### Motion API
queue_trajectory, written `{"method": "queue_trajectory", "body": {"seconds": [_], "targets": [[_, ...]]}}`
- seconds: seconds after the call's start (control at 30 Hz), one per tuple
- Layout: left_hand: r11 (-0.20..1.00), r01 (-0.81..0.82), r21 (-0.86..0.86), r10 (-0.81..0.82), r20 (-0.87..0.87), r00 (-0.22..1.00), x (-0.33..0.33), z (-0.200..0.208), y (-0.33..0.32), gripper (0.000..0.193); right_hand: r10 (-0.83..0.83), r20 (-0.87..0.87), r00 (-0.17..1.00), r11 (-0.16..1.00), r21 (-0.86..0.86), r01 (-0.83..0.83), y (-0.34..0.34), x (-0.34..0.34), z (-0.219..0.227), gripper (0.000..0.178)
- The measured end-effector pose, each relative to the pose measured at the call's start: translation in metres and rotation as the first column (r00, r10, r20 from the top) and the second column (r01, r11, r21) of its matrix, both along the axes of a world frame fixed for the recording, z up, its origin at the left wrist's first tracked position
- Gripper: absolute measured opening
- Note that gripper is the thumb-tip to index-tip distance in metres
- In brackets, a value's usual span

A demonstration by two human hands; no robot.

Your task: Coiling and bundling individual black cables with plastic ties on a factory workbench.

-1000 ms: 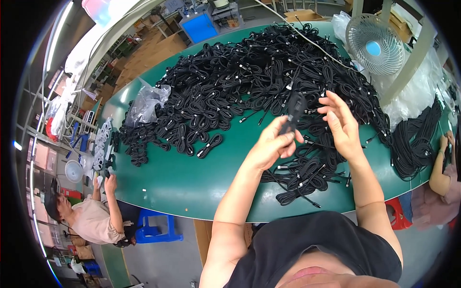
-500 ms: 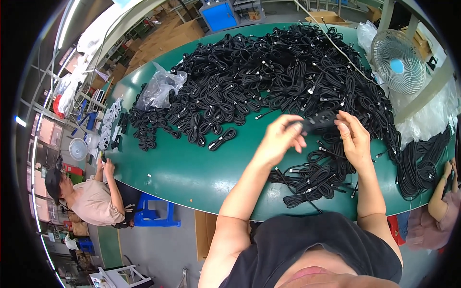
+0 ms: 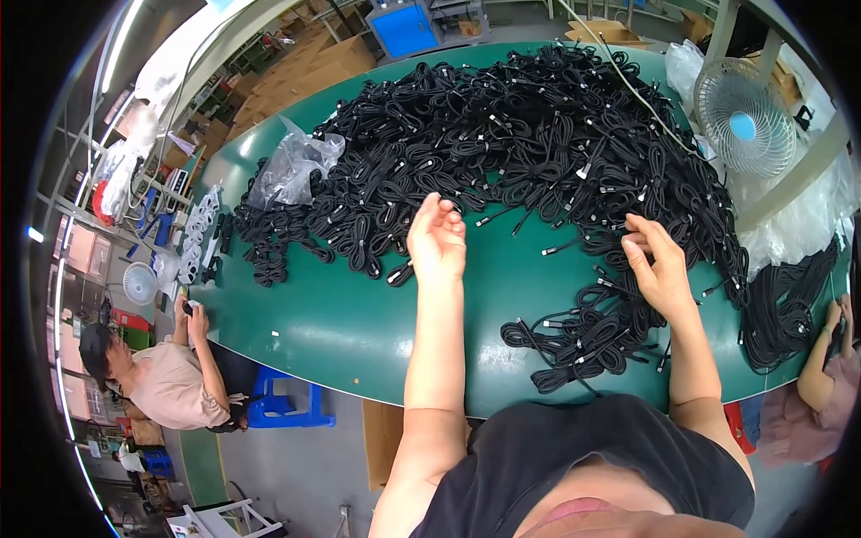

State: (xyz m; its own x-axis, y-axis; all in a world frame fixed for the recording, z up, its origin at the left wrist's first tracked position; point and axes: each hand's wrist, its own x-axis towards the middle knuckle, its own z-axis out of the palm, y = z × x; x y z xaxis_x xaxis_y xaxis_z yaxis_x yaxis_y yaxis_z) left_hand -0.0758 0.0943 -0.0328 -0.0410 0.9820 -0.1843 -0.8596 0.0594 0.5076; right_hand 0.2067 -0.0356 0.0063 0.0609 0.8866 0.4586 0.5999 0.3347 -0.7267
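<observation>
Over the near edge of the cable heap, my left hand (image 3: 438,240) is raised with its palm turned up and its fingers loosely bent. No cable shows in its palm; dark cables lie right behind its fingertips. My right hand (image 3: 661,267) hovers above the right part of the heap, thumb and fingers apart, with nothing visible between them. The heap of black coiled cables (image 3: 538,125) with silvery plugs spreads across the green table (image 3: 359,323). A smaller group of coiled cables (image 3: 583,345) lies between my forearms. One cable bundle (image 3: 399,274) lies beside my left wrist.
A clear plastic bag (image 3: 296,166) rests on the heap's left end. A fan (image 3: 744,117) and a long cable bunch (image 3: 785,309) are at the right. A co-worker (image 3: 166,377) sits at the left beside a blue stool (image 3: 282,399); another person's arm (image 3: 821,359) shows at far right.
My left hand has moved left, away from my right hand, and turned palm up. The dark cable bundle between my hands is gone from there. My right hand has hardly moved.
</observation>
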Motion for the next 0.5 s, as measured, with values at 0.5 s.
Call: {"method": "queue_trajectory", "body": {"seconds": [0.5], "targets": [[0.958, 0.130, 0.257, 0.221, -0.945, 0.242, 0.058, -0.091, 0.003, 0.014, 0.292, 0.462, 0.838, 0.922, 0.098, -0.375, 0.208, -0.113, 0.039, 0.046]]}}
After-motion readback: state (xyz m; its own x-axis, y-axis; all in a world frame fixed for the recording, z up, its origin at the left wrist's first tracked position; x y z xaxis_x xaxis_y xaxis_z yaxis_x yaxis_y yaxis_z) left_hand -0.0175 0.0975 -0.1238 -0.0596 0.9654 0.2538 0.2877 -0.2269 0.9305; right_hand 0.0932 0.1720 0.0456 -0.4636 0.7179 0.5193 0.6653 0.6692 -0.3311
